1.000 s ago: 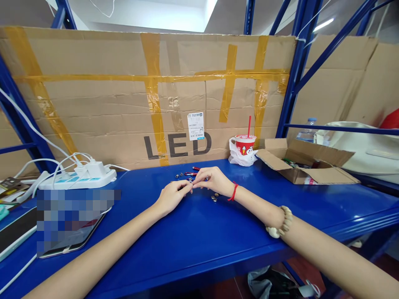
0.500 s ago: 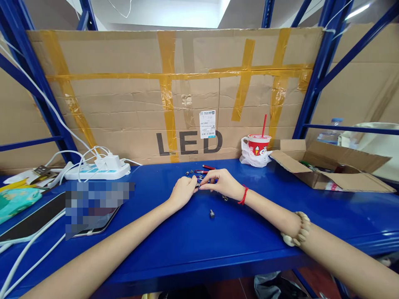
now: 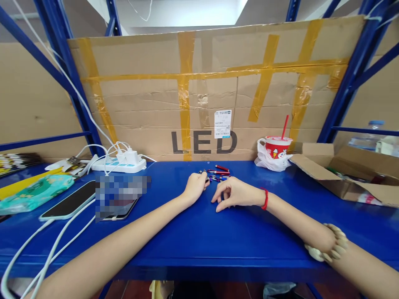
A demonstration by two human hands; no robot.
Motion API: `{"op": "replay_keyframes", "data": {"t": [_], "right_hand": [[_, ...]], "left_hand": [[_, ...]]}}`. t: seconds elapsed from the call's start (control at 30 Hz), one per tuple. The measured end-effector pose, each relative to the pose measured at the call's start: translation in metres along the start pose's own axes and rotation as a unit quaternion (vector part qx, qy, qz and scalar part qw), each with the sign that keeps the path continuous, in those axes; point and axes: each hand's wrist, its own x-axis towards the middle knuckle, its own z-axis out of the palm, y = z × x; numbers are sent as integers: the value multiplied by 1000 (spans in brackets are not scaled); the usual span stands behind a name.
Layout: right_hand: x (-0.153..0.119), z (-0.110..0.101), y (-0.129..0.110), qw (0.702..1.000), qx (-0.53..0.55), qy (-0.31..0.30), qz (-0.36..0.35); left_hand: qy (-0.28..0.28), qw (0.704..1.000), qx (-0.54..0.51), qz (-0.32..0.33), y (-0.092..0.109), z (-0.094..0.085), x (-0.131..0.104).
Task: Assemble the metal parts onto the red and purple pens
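My left hand (image 3: 195, 186) is closed above the blue tabletop, with a small dark metallic piece (image 3: 207, 179) showing at its fingertips. Most of what it grips is hidden, so its kind is unclear. My right hand (image 3: 235, 193), a red cord at its wrist, hovers palm-down to the right, fingers bent and thumb apart from the index finger. Nothing shows between those fingertips. Just beyond both hands lie two red pen-like sticks (image 3: 218, 172) and several small blue and metallic pieces (image 3: 222, 178), partly covered by my right hand.
A white power strip (image 3: 132, 167) with plugs and cables stands at back left, near a phone (image 3: 70, 200) and a teal packet (image 3: 40, 191). At back right are a red drink cup (image 3: 278, 146) in a plastic bag and an open cardboard box (image 3: 349, 187). Cardboard (image 3: 143, 104) closes the back.
My hands have parted; the right one has drawn back toward me and opened its pinch. The loose metal piece on the near tabletop no longer shows. The whole view has shifted sideways.
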Motion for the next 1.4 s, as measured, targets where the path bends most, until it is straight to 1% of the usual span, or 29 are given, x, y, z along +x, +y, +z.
{"op": "replay_keyframes", "data": {"t": [0.1,0.2,0.3,0.43,0.5,0.63,0.7,0.8,0.93,1.03,1.1,1.2,1.3,1.4], "right_hand": [[3,-3,4,999,-25,38,-7],[5,-6,6,996,-67,57,-32],[7,-7,10,991,-98,85,-40],[8,-7,17,975,-141,169,-10],[8,-8,19,966,-155,208,-7],[9,-11,19,951,-171,255,-19],[10,-13,18,946,-171,274,-24],[10,-14,16,939,-169,298,-17],[10,-14,16,931,-181,316,9],[11,-11,14,933,-176,311,37],[12,-8,13,942,-143,298,56],[13,-5,10,957,-49,273,91],[15,-3,8,957,12,260,129],[16,-2,10,954,47,261,141]], "left_hand": [[9,999,30,-11,-3,0,1],[22,998,60,-14,-5,0,1],[26,996,87,-12,-6,-1,0],[19,993,116,-15,-5,-2,-1],[16,992,126,-14,-3,-2,-2],[15,987,161,-13,-1,-2,-5],[8,982,191,-1,-1,-1,-7],[-20,968,249,39,1,0,-10],[-51,931,349,91,6,1,-14],[-61,909,395,118,10,1,-17],[-66,908,397,115,11,1,-18],[-70,912,391,101,12,1,-17],[-72,919,380,76,10,2,-16],[-68,930,354,63,7,2,-14]]}}
